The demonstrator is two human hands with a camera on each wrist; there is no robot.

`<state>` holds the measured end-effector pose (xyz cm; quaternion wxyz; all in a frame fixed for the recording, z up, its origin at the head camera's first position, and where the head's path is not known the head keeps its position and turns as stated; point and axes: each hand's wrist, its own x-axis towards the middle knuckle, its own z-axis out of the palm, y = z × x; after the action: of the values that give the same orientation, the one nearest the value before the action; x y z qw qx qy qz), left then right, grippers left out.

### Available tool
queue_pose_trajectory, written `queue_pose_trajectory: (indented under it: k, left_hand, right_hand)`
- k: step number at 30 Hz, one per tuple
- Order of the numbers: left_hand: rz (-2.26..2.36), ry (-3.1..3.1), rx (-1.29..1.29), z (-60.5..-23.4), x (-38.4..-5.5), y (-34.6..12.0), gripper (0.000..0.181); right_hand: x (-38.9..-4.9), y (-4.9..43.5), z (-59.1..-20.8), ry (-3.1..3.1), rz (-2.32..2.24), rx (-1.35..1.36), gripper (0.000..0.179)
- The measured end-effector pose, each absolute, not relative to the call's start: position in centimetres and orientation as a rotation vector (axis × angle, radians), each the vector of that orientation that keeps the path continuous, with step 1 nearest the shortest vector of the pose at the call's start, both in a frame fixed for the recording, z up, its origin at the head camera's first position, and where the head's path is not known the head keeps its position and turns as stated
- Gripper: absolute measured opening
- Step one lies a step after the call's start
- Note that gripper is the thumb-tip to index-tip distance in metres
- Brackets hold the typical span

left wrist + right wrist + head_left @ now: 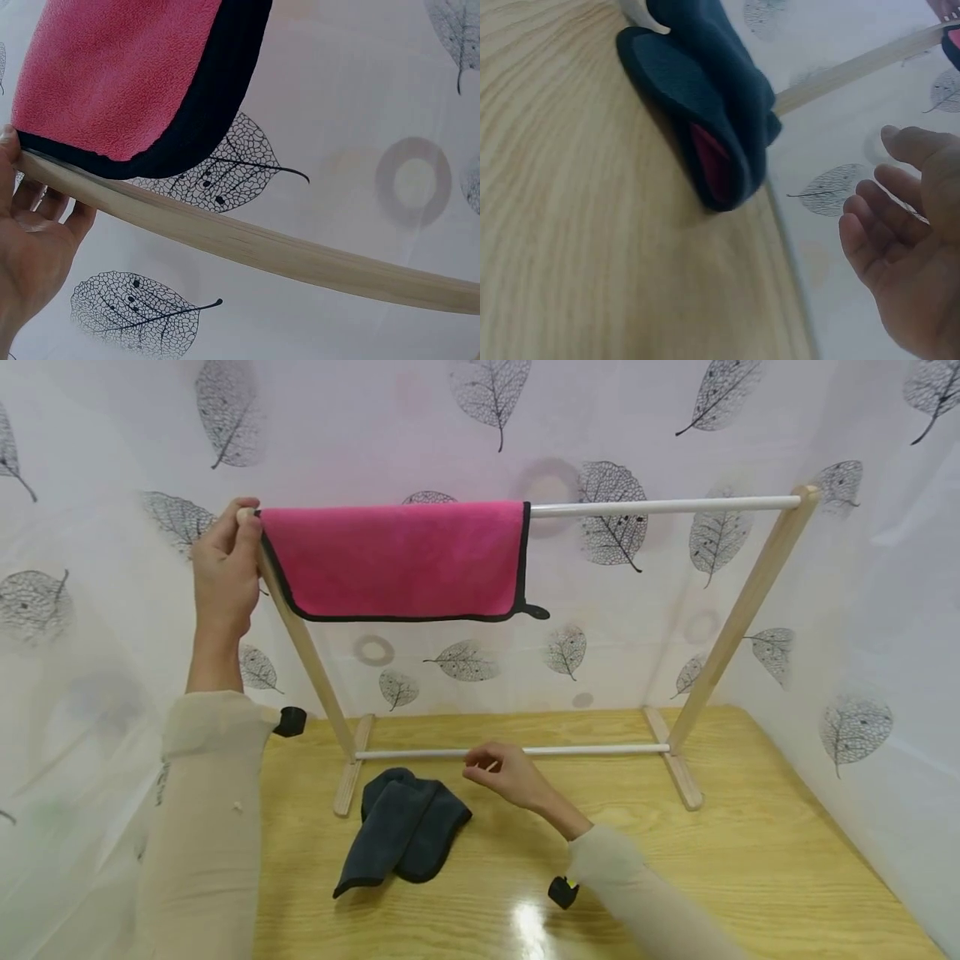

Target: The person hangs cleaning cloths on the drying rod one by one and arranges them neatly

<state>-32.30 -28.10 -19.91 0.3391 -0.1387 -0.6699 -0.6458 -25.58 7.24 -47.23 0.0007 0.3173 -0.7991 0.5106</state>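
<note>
A pink towel (397,560) with black edging hangs over the left part of the top rail (667,507) of a wooden drying rack. My left hand (227,560) grips the top of the rack's left post (303,647), right beside the towel's corner. In the left wrist view, the fingers of that hand (37,240) wrap behind the post. My right hand (510,774), fingers loosely bent and holding nothing, hovers to the right of a crumpled dark grey towel (401,827) on the table. A bit of pink shows inside its fold (711,161) in the right wrist view.
The rack's right post (738,618) stands on a wooden foot (678,768). A white lower rail (585,750) joins the feet near the table's back edge. Behind and at both sides hangs a pale sheet (465,685) printed with leaves. The wooden table (750,868) reaches forward and right.
</note>
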Motion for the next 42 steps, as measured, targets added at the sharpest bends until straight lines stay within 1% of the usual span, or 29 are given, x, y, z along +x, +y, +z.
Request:
queue_pose_trajectory:
  k: [6,9,19,28,42]
  left_hand:
    - [-1.688,-1.747,-0.340,-20.0,-32.3,-28.3,0.027]
    - [-1.712,-1.726,-0.351,-20.1,-32.4,-28.3,0.026]
    - [-1.728,-1.709,-0.372,-20.0,-32.5,-28.1,0.026]
    - [-1.720,-1.724,-0.363,-20.0,-32.2,-28.2,0.026]
    - [-1.707,-1.738,-0.336,-20.1,-32.1,-28.1,0.026]
  right_hand:
    - [-25.5,5.6,-49.5,-2.576,1.576,1.004,0.031]
    - [-25.6,5.0,-50.3,-2.596,1.572,0.999,0.032]
    - [-25.2,3.9,-51.1,-2.610,1.578,0.974,0.033]
    - [-24.6,3.6,-52.4,-2.669,1.474,0.971,0.028]
    - [-24.3,4.3,-52.5,-2.728,1.299,1.041,0.023]
